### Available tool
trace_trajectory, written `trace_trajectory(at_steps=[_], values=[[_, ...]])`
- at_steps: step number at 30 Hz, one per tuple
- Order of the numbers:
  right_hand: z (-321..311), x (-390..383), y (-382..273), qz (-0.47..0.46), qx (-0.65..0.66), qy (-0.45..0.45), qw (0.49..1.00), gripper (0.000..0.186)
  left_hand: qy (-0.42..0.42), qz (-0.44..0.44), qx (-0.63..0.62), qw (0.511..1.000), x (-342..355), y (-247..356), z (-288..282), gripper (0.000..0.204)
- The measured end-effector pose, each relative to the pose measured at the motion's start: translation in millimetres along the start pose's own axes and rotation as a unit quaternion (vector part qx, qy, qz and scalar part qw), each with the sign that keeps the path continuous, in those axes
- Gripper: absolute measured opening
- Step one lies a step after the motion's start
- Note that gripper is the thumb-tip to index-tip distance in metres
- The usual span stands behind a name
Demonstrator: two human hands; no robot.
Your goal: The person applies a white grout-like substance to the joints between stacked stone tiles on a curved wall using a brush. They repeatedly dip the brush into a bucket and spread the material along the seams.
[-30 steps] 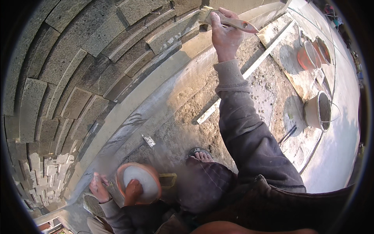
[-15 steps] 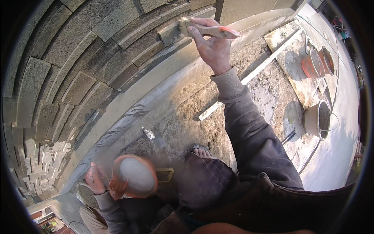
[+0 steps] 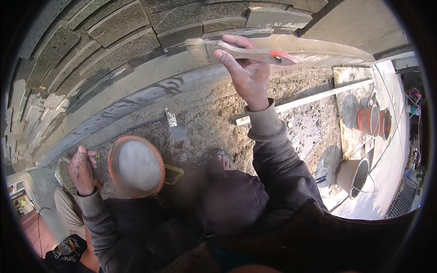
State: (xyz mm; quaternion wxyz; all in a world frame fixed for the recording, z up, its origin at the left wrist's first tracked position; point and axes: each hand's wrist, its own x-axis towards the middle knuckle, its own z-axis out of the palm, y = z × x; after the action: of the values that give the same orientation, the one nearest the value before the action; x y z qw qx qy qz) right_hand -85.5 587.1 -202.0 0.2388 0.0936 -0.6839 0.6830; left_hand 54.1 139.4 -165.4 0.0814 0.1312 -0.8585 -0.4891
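My right hand (image 3: 250,79) grips a paintbrush (image 3: 265,55) by its pale handle with a red end. The brush's light bristles (image 3: 196,49) point left, near the lower edge of the grey stone cladding (image 3: 118,54) on the wall. Low at the left, my left hand (image 3: 82,173) is raised with its fingers curled together. A tiny yellow-green bit shows at those fingertips, too small to name. Just right of that hand stands an orange-rimmed bucket (image 3: 162,176) with a pale grey surface inside.
A beige bucket (image 3: 347,175) and two orange buckets (image 3: 365,120) stand at the right. A long white strip (image 3: 314,99) lies across the rough ground. A small yellow frame (image 3: 173,174) sits beside the near bucket. Another person's beige trouser leg (image 3: 68,211) shows at lower left.
The view has shifted along the wall. The brush has come down off the stones to the ledge below them. My left hand has risen beside the bucket, its fingers more curled.
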Motion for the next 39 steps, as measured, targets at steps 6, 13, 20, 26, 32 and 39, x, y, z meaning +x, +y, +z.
trace_trajectory(at_steps=[6,13,20,26,32,39], values=[[119,-76,-10,-0.057,-0.011,-0.413,0.909,0.038,0.003,0.135,-0.143,0.981,15,26,-13,0.035],[222,-186,68,-0.180,-0.124,-0.576,0.787,0.029,0.087,0.032,-0.177,0.980,-34,41,-31,0.040],[188,-165,5,-0.261,0.067,-0.435,0.859,0.024,0.063,0.047,-0.232,0.969,-33,32,-52,0.049],[120,-140,21,0.158,0.076,-0.317,0.932,0.026,0.105,0.061,-0.201,0.972,-21,9,-66,0.046],[-50,-45,31,0.035,0.239,0.283,0.928,0.053,0.120,0.031,-0.119,0.985,-2,7,-50,0.047],[-149,43,78,-0.081,0.203,0.337,0.916,0.045,0.099,0.012,-0.046,0.994,29,-2,-14,0.050]])
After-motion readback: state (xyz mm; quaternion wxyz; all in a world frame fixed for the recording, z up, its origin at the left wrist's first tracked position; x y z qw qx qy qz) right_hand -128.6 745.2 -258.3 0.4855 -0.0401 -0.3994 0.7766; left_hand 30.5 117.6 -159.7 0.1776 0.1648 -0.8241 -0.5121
